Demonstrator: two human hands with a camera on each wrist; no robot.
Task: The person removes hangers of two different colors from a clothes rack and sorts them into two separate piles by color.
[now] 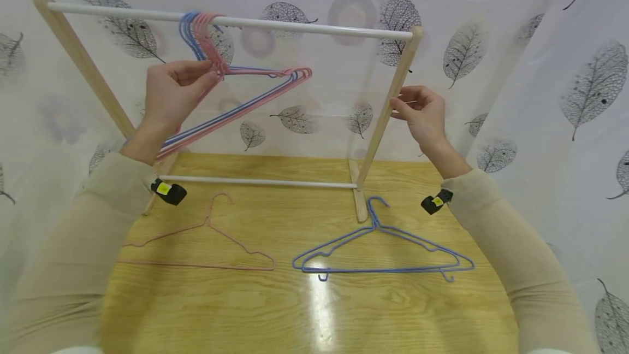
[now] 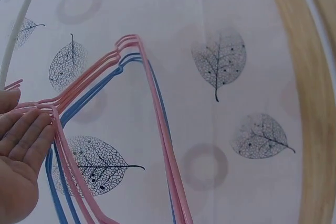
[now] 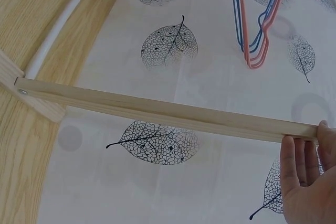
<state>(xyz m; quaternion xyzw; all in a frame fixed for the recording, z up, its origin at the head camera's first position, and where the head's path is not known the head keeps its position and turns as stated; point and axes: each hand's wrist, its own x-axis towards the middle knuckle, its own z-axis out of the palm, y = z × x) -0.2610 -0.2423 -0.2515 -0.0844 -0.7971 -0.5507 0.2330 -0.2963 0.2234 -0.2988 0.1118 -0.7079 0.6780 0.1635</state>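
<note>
Pink and blue clothes hangers [image 1: 245,107], hooks up, long axis slanting.
I see left hand [image 1: 173,92] pinching their necks, right hand [image 1: 423,113] pinching rack post [image 1: 385,119].

Desk [image 1: 245,310]: pale yellow-brown wood grain, glossy, bright glare streak [image 1: 321,310] toward 6 o'clock. At 12 o'clock stands a rack [image 1: 379,135] — its wooden feet on the desk, right foot [image 1: 360,204] toward 1 o'clock, left foot [image 1: 148,205] toward 10, white lower rail [image 1: 260,182] running between them. One pink hanger [image 1: 207,220] lies flat at 9 o'clock, hook toward 12, its 9 o'clock end not fully visible. Blue hangers [image 1: 375,224], apparently two, overlap flat at 3 o'clock — hooks toward 12, just beside the right foot, small lower hooks toward 6. Pink and blue lie apart.
</note>
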